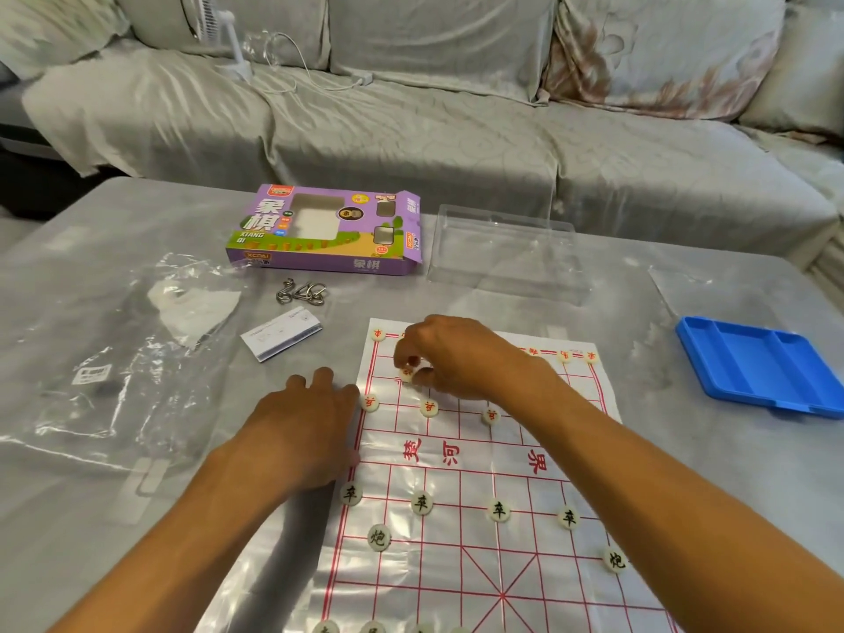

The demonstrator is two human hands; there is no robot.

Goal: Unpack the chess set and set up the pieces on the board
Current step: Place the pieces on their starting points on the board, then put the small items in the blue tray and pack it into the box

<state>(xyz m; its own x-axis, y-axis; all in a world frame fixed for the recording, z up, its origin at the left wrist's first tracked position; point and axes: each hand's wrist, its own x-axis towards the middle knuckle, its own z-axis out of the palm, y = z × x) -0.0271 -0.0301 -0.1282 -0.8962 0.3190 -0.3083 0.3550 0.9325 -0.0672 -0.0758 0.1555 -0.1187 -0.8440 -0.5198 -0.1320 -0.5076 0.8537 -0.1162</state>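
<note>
A thin plastic xiangqi board (461, 491) with red grid lines lies on the table in front of me. Round white pieces stand on it: red-marked ones (429, 408) in the far half, black-marked ones (421, 502) in the near half. My right hand (456, 354) reaches over the far left part of the board and pinches a red-marked piece (408, 373) between thumb and fingertips, low on the board. My left hand (306, 413) rests flat on the table at the board's left edge, fingers straight, touching the edge.
The purple chess box (329, 230) lies behind the board, a clear plastic lid (507, 253) to its right. A blue tray (758, 365) sits at the right. A crumpled plastic bag (137, 349), metal ring puzzles (301, 292) and a folded leaflet (283, 335) lie to the left. A sofa stands behind the table.
</note>
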